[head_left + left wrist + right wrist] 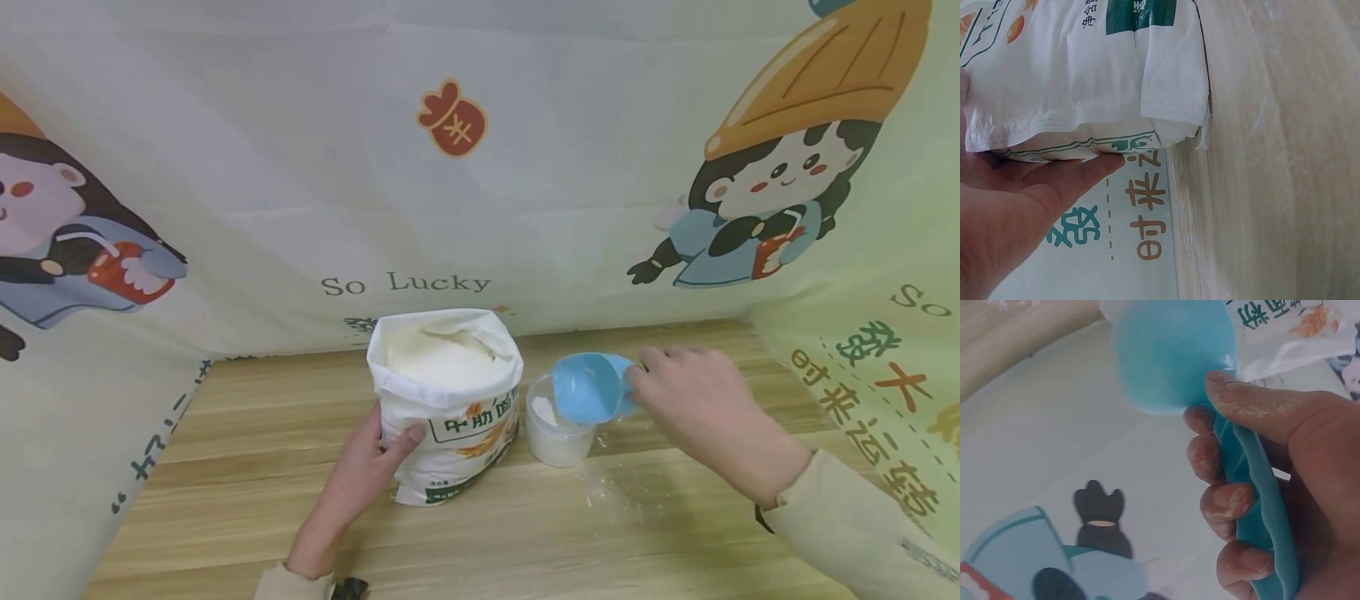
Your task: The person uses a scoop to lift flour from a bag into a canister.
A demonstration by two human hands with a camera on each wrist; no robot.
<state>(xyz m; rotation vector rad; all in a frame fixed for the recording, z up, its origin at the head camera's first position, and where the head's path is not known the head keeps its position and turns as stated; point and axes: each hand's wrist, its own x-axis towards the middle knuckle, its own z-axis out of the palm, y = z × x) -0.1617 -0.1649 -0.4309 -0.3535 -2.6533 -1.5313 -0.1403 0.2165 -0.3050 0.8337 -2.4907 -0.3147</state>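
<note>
A white flour bag [450,417] stands with its top spread wide, white flour [438,362] showing inside. My left hand [378,458] grips the bag's left side, thumb on the printed front; the left wrist view shows fingers along the bag's edge. To the bag's right sits a clear round tub [558,442] with flour in it. My right hand [690,400] holds a blue scoop [588,387] tilted over the tub, its bowl overlapping the rim. In the right wrist view, flour-dusted fingers [1229,500] wrap the scoop's ribbed handle [1250,487].
Spilled flour [622,492] dusts the wooden tabletop [660,550] in front and to the right of the tub. A printed cloth [360,167] rises close behind the bag and along both sides of the table.
</note>
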